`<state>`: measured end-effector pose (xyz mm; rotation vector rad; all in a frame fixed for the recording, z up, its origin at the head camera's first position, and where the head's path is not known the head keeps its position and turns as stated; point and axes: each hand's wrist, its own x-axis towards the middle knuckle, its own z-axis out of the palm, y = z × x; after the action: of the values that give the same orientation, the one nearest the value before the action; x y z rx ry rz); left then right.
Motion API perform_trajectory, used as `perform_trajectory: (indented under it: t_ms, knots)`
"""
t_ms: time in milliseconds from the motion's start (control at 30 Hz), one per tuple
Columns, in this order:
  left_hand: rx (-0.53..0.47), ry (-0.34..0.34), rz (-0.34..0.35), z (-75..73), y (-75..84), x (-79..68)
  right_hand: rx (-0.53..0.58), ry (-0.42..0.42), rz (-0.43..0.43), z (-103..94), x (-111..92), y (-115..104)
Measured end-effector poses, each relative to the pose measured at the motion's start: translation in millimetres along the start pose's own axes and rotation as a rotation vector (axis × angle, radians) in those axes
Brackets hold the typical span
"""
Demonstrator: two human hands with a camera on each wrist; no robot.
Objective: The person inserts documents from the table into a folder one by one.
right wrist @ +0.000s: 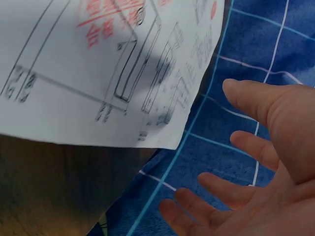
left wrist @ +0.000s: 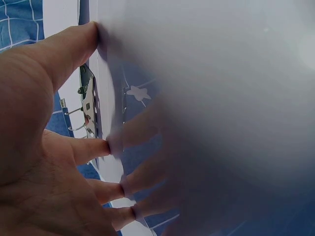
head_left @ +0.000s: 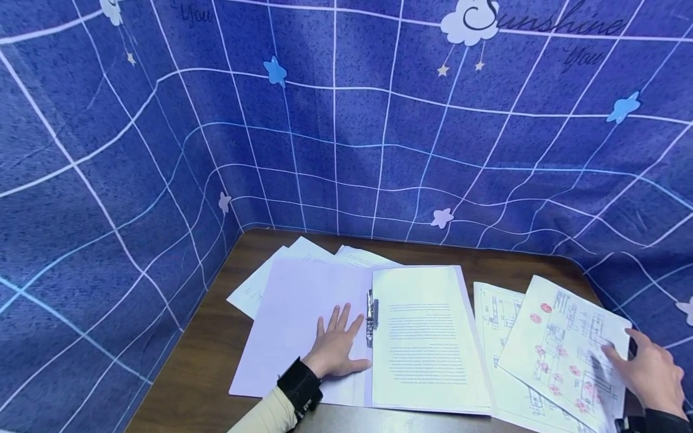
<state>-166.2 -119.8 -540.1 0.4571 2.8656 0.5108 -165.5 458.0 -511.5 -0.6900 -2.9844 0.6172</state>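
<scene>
An open lilac folder (head_left: 303, 300) lies on the table with a metal clip (head_left: 370, 328) along its spine. A stack of printed text pages (head_left: 425, 343) lies on its right side. My left hand (head_left: 337, 349) rests with fingers spread on the bare inside cover, left of the clip; in the left wrist view its fingertips touch the glossy surface (left wrist: 236, 88). My right hand (head_left: 652, 370) is at the right edge of a sheet of drawings with red stamps (head_left: 568, 355). In the right wrist view, its fingers are spread and apart from that sheet's corner (right wrist: 167, 137).
Another drawing sheet (head_left: 503, 361) lies partly under the stamped one, beside the folder. Several loose papers (head_left: 254, 288) stick out from behind the folder's left side. Blue patterned fabric (head_left: 352, 132) hangs around the brown wooden table (head_left: 184, 367).
</scene>
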Motion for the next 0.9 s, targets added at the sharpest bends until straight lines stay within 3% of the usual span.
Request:
perform_trajectory:
  t_ms: [200,533,900]
  knots:
    - [0.003,0.0,-0.003,0.9,-1.8,0.8,0.003,-0.059,0.094,6.9,1.6,3.1]
    - [0.0,-0.01,-0.017,3.9,-1.6,0.0,0.031,-0.129,0.172,17.2,2.1,0.0]
    - [0.012,-0.003,-0.019,3.7,-0.3,0.8,0.059,-0.136,0.18,22.5,-1.4,-0.3]
